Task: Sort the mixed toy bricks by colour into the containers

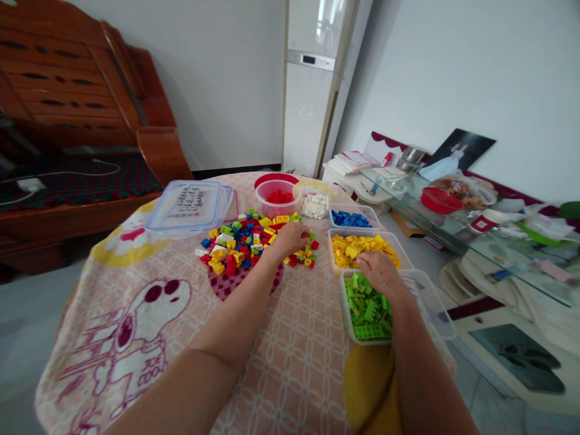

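A mixed pile of coloured toy bricks (240,241) is heaped on the cloth-covered table. My left hand (292,237) is at the right side of this pile, its fingers bent and drawn together; whatever is between them is hidden. Over the clear box of yellow bricks (376,244) is my right hand (377,270), its fingertips pinched on a yellow toy brick (351,252). Nearer to me, partly behind the right wrist, stands a box of green bricks (365,302). Blue bricks (348,219) fill another box, just beyond the yellow ones.
A round tub (267,207) with red bricks and a heap of white bricks (314,205) are at the back. Clear lids (188,205) lie at the left. A cluttered glass shelf (475,235) borders the right side; a wooden bench (86,121) stands left.
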### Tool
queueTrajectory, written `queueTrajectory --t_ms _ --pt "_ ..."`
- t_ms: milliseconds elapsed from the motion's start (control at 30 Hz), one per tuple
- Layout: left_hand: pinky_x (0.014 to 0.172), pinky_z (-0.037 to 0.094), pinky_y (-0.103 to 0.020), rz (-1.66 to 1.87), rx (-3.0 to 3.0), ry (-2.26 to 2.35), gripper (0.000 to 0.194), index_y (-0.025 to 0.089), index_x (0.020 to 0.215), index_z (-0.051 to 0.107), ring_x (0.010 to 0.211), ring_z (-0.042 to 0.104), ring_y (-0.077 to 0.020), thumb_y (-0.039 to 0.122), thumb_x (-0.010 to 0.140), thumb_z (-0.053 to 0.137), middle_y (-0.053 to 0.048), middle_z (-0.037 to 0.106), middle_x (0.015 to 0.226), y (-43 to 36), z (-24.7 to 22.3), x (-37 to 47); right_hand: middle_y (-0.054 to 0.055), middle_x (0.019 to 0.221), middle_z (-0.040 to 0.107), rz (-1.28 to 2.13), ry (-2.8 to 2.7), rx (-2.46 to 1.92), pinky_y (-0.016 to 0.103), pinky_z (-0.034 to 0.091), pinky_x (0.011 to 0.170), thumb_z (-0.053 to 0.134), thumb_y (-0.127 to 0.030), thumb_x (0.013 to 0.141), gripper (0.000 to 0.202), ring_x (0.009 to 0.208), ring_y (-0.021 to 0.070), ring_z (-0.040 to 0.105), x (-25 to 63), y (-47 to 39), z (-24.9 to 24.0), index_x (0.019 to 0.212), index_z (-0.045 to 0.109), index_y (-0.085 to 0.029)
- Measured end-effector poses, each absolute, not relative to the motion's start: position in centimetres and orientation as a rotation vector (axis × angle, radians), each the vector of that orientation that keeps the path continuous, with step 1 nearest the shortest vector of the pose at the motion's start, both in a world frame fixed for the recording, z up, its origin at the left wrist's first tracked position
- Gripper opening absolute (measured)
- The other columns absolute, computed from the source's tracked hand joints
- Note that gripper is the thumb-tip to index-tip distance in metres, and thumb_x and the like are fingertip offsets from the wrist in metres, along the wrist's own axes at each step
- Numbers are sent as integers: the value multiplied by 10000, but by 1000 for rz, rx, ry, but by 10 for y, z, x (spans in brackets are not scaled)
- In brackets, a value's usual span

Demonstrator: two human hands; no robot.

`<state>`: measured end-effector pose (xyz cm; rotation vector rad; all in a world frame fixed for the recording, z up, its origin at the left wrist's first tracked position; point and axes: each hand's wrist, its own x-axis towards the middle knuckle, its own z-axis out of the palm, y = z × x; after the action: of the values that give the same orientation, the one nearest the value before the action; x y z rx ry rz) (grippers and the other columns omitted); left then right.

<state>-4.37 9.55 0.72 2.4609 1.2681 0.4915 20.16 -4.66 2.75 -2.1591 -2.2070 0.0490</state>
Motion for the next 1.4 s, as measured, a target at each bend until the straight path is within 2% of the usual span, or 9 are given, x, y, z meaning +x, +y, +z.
queueTrajectory --t_ms 267,567,733,1000,1100,1267,1400 --pt "722 481 -254 514 2472 1304 218 135 952 805 785 673 -185 217 799 674 -87 770 879 96 -1 -41 112 1013 765 66 -2207 -2171 276 420 850 418 -246 1024 357 960 209 665 201 -46 29 964 761 -164" --pt "676 459 -249 677 2380 1234 193 130 887 795 721 654 -166 234 818 647 -60 750 778 91 10 -35 113 1016 766 44 -2224 -2151 279 416 829 416 -242 1023 360 947 205 664 202 -47 28 958 759 -152" --pt "676 469 -232 789 2361 1084 187 141 938 786 708 649 -145 222 820 665 -42 752 790 76 17 -21 106 1005 762 37 -2227 -2130 275 412 825 405 -245 1028 367 934 199 658 203 -46 26 958 754 -157" --pt "722 508 -239 780 2441 856 207 170 1025 767 734 650 -137 204 829 708 -49 752 915 51 13 6 110 1006 760 50 -2239 -2175 272 409 816 411 -236 1028 351 934 199 662 199 -46 32 951 743 -153" --pt "745 515 -245 791 2445 848 200 171 1009 763 745 650 -135 183 812 733 -58 745 976 50 7 9 114 1013 760 37 -2247 -2170 276 411 822 415 -232 1026 346 943 204 664 199 -46 32 945 742 -150" --pt "727 512 -248 723 2389 864 174 124 962 764 716 654 -140 198 805 759 -69 739 920 52 3 8 115 991 761 28 -2249 -2133 289 426 833 407 -224 1022 354 935 213 668 201 -45 28 940 744 -150" --pt "719 517 -233 757 2338 797 184 136 986 767 720 665 -135 195 814 736 -68 756 941 58 1 6 119 984 761 15 -2225 -2095 306 452 851 434 -225 1003 332 927 223 671 205 -44 23 942 752 -154"
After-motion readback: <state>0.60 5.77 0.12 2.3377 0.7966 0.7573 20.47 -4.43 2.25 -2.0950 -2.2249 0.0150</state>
